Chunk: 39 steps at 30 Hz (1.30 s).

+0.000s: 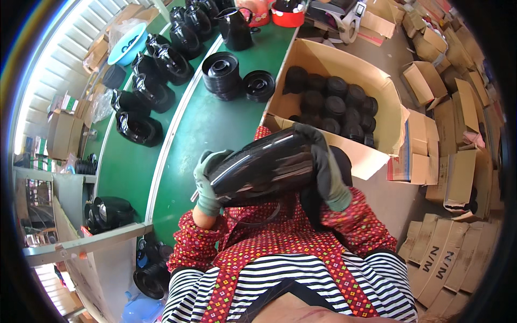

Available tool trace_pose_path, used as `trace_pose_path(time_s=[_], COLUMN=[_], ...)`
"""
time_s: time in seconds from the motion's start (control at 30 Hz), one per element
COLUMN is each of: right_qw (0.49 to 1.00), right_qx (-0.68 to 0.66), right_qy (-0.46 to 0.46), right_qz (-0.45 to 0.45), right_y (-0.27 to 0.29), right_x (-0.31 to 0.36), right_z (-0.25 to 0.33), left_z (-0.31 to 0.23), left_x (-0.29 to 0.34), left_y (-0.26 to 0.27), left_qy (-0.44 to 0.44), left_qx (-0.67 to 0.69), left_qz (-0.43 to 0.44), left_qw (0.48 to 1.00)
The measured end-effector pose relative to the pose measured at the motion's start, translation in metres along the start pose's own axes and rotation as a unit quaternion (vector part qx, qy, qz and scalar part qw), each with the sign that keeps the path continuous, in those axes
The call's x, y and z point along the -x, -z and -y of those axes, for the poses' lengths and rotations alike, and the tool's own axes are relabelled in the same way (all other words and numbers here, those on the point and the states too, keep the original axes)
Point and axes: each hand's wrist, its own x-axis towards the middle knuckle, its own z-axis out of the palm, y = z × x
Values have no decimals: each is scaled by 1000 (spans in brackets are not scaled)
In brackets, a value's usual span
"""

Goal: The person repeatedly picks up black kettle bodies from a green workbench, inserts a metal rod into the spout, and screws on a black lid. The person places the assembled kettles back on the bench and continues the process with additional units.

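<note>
A glossy black jug body (264, 167) lies sideways in front of my chest, tilted with its right end higher. My left hand (207, 182), in a grey-green glove with dark fingers, is closed round its left end. At the other end my right hand (327, 167), gloved alike, wraps over the top, its fingertips partly hidden. Behind the right wrist is a dark rounded shape that I cannot make out. Beyond the jug body, on the green work table (196, 129), stand a tall stack of black ring-shaped parts (221, 78) and a lower stack (259, 85).
Several black jugs (153, 92) stand in rows along the far left of the table. A cardboard box (371, 67) at the table's right side holds round black parts (335, 105). A blue basin (128, 45) sits far left. Flattened cartons (441, 258) lie at lower right.
</note>
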Motion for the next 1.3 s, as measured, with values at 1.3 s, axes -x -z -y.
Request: trace_pose_path(time_s=[1.3], right_qw=[814], right_qx=[476], right_qy=[195], right_qz=[271], right_y=[19], right_x=[-130], right_z=[-6], left_z=[-96], left_x=[-79], left_y=[19], left_qy=[147], left_qx=[89], left_qz=[330], left_qw=[928])
